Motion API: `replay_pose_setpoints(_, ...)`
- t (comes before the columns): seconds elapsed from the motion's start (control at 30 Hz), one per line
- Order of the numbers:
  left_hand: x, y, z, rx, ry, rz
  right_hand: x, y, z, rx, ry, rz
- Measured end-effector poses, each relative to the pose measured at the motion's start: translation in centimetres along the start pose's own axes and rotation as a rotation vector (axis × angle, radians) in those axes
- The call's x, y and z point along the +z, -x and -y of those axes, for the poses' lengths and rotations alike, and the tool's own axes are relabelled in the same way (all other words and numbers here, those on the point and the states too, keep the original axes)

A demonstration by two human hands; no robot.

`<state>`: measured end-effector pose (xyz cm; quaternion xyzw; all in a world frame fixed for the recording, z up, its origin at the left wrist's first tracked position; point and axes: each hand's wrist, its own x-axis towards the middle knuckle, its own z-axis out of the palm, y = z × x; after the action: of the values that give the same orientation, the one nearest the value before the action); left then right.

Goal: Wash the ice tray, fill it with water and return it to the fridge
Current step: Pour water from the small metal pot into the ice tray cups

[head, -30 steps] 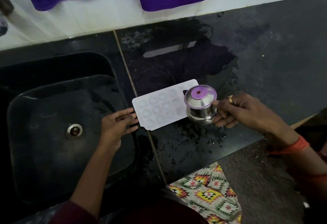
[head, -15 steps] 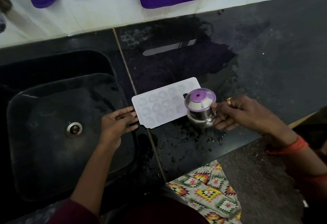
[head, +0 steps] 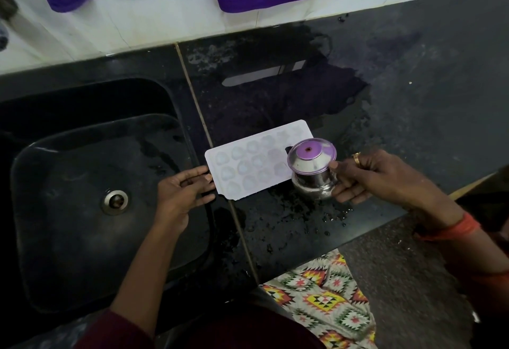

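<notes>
Fingers (head: 197, 177) of your left hand (head: 176, 197) are lying straight against the ice tray (head: 248, 167) on the wet worktop (head: 303, 224), while your right hand (head: 371, 175) is gripping the steel pot (head: 312, 178). Tray is looking light, bendy and slippery, so be taking both short ends.

Right hand (head: 382, 178) has drawn steel pot (head: 312, 176) slightly nearer along ice tray (head: 248, 165)
</notes>
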<state>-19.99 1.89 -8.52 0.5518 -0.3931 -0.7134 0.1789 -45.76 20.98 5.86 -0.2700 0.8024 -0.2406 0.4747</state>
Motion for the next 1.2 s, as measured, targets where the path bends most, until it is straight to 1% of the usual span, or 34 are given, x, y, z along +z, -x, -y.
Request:
replay_pose_setpoints(0.37,0.1,-0.1,0.0,-0.003,-0.014,0.004,0.1,0.4,0.0,-0.003,-0.018,-0.008)
replay_pose_setpoints(0.63,0.0,0.0,0.0,-0.005,-0.023,0.004,0.0,1.2,-0.2,-0.040,-0.048,-0.053)
replay_pose_setpoints(1.2,0.1,0.1,0.0,-0.003,-0.036,0.008,0.2,2.5,-0.9,-0.027,-0.016,-0.023)
